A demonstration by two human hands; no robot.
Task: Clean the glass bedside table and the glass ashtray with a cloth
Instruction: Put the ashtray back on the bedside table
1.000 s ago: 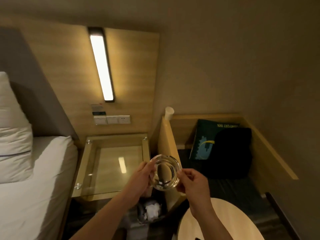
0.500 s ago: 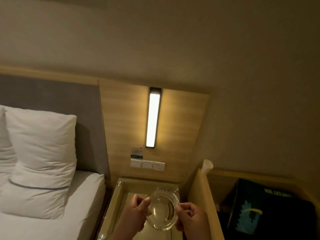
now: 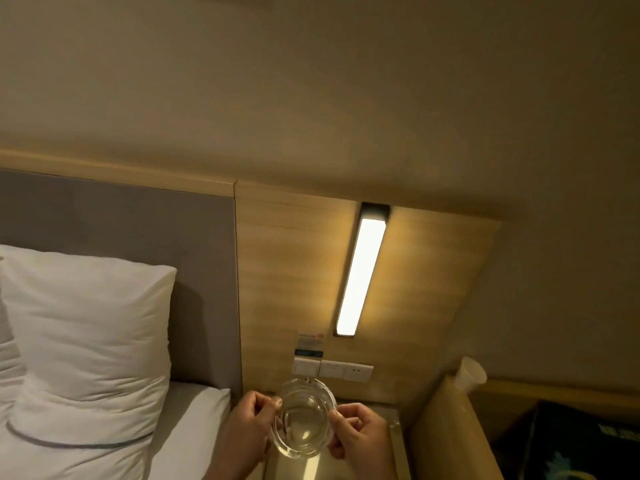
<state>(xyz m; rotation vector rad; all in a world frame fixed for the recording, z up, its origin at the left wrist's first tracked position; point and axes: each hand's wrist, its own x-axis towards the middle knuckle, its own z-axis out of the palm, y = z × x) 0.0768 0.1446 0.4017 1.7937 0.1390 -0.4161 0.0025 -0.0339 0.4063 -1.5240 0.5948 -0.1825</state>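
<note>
2 hands are seen at the bottom centre of the frame, and the glass ashtray [image 3: 304, 419] is held up between them, tilted so that its hollow faces the camera. The left hand [image 3: 247, 433] is closed on the ashtray's left rim with thumb and fingers, and the right hand [image 3: 360, 436] is pinched on its right rim. Just below and behind the ashtray, a strip of the glass bedside table [image 3: 398, 452] is visible, largely hidden by both hands and cut off by the frame's lower edge. Directly above the ashtray, white wall switches [image 3: 332, 368] are set in a wooden panel, with a lit bar lamp [image 3: 362, 277] higher up. A white pillow [image 3: 86, 327] is propped at the left against a grey headboard [image 3: 138, 223]. At the lower right, a paper cup [image 3: 469, 374] is perched on a wooden partition [image 3: 446, 431].
</note>
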